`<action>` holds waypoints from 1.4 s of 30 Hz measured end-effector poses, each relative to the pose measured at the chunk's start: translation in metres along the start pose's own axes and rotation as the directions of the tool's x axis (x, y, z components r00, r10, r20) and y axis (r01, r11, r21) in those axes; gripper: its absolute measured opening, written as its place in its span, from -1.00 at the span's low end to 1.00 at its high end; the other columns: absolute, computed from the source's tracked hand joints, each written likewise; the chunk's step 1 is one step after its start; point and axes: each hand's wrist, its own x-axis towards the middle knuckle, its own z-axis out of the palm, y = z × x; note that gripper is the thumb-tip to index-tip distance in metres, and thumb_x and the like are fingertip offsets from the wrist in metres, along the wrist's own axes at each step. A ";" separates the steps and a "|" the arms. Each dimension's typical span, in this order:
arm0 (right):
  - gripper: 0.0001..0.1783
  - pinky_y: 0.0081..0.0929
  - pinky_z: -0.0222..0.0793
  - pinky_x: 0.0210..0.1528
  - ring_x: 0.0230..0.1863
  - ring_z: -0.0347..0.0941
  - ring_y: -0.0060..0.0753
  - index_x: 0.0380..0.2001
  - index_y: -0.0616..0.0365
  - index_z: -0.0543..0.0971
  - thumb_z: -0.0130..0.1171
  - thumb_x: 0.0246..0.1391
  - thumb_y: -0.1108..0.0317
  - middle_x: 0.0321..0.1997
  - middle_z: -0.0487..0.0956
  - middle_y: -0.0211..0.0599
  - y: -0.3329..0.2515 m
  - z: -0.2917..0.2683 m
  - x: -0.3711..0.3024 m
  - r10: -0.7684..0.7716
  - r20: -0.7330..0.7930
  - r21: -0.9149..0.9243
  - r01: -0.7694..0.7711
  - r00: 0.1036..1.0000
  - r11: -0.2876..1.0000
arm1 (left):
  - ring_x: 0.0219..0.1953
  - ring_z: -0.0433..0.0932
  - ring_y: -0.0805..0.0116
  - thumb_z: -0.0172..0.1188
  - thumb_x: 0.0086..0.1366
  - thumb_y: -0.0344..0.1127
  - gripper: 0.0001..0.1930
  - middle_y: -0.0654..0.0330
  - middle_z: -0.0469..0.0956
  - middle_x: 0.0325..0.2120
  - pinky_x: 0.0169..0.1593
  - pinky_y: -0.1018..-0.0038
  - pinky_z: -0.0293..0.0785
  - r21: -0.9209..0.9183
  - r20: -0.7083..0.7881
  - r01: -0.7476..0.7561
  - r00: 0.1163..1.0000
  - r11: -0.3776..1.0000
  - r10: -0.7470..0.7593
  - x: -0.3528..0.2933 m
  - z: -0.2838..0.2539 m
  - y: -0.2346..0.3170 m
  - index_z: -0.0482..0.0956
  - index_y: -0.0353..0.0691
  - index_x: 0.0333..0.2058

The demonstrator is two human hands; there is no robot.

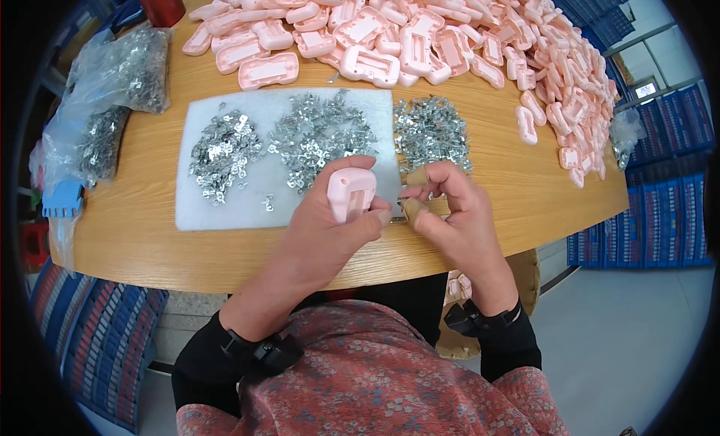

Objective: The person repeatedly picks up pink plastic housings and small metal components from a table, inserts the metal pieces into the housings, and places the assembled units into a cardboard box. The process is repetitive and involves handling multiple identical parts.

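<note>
My left hand (319,222) is closed around a pale pink plastic housing (363,199), its recessed side partly turned to the right. Tan coverings wrap the thumb and forefinger of my right hand (469,222), which pinches a small metal clip (401,201) just right of the housing. The fingers hide most of that clip. Beyond my hands, a left pile of small metal clips (225,147) and a middle pile (319,136) lie on a white foam sheet (217,217). A third pile (431,128) rests by the sheet's right edge. One loose group of clips (268,202) lies nearer me.
Many pink housings (371,27) are heaped along the wooden table's (150,241) far side and down its right. Plastic bags of metal parts (139,68) stand at the left, near a red container (161,5). Blue racks (637,218) surround the table; an open box (525,278) sits below its front edge.
</note>
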 end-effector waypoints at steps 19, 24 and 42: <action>-0.87 -0.56 0.29 -0.34 -0.43 0.32 -0.61 -0.32 0.26 0.54 0.22 0.06 0.46 -0.44 0.46 -0.42 -0.024 0.016 0.002 0.174 0.217 -0.056 -0.165 0.961 0.985 | -0.23 0.48 0.56 0.19 0.24 -0.58 -0.42 0.31 0.47 -0.25 -0.15 0.55 0.50 0.090 0.002 -0.066 0.998 0.994 0.066 -0.012 -0.015 0.001 0.31 -0.17 0.23; -0.83 -0.45 0.26 -0.41 -0.48 0.32 -0.44 -0.28 0.24 0.48 0.19 0.04 0.47 -0.47 0.43 -0.30 -0.015 0.025 -0.004 0.129 0.145 0.042 -0.137 0.981 0.990 | -0.30 0.56 0.45 0.09 0.37 -0.39 -0.51 0.22 0.53 -0.28 -0.20 0.42 0.59 -0.144 0.037 0.065 0.997 0.987 -0.060 -0.016 -0.019 0.002 0.27 -0.18 0.25; -0.73 -0.22 0.20 -0.13 -0.25 0.46 -0.13 -0.28 0.10 0.49 0.29 -0.11 0.48 -0.34 0.52 -0.26 -0.033 0.042 0.009 -0.316 0.252 -0.410 0.396 0.915 0.821 | -0.34 0.63 0.27 -0.42 0.56 0.14 -0.42 0.13 0.53 -0.38 -0.22 0.20 0.69 -0.320 0.127 0.391 0.920 0.863 -0.370 -0.026 -0.024 0.010 0.25 -0.17 0.24</action>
